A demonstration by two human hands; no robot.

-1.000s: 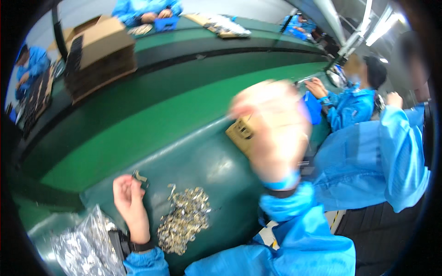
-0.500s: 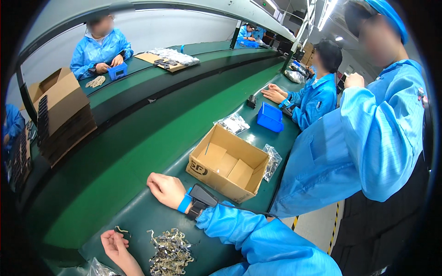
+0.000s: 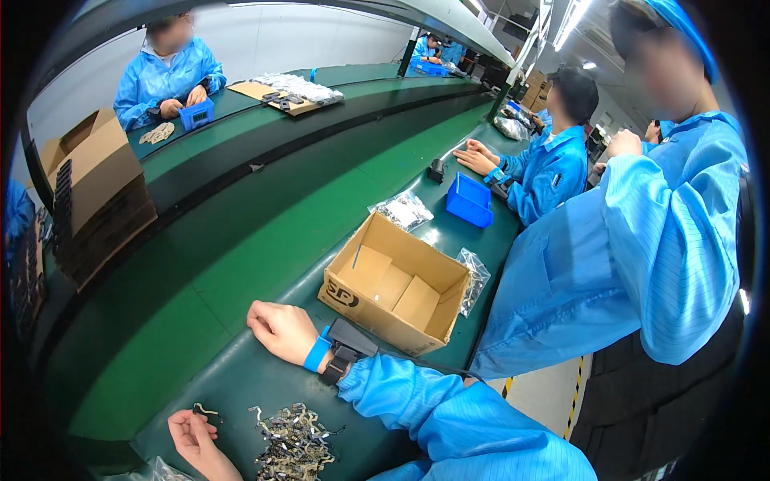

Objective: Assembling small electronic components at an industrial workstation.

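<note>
My left hand (image 3: 197, 442) is at the lower left, its fingers curled in. A small dark-and-cream flex cable with a connector (image 3: 207, 414) shows at its fingertips, seemingly pinched there. Beside it on the green tabletop lies a loose pile of small flex cables with connectors (image 3: 293, 442). My right hand (image 3: 281, 329) rests by the table's far edge with bent fingers and nothing visible in them. A blue strap (image 3: 318, 349) and a black wrist device (image 3: 351, 340) are on that wrist. A clear plastic bag (image 3: 167, 471) is partly cut off below my left hand.
An open cardboard box (image 3: 395, 284) stands right of my right hand, with clear bags (image 3: 403, 210) of parts around it. Farther off are a blue bin (image 3: 469, 200) and seated co-workers. A standing person in blue (image 3: 577, 248) is close on the right. A green conveyor belt (image 3: 265, 228) runs alongside.
The whole view has shifted slightly. My left hand and the flex cable at its fingertips sit a little lower and farther left. My right hand stays at the table's edge.
</note>
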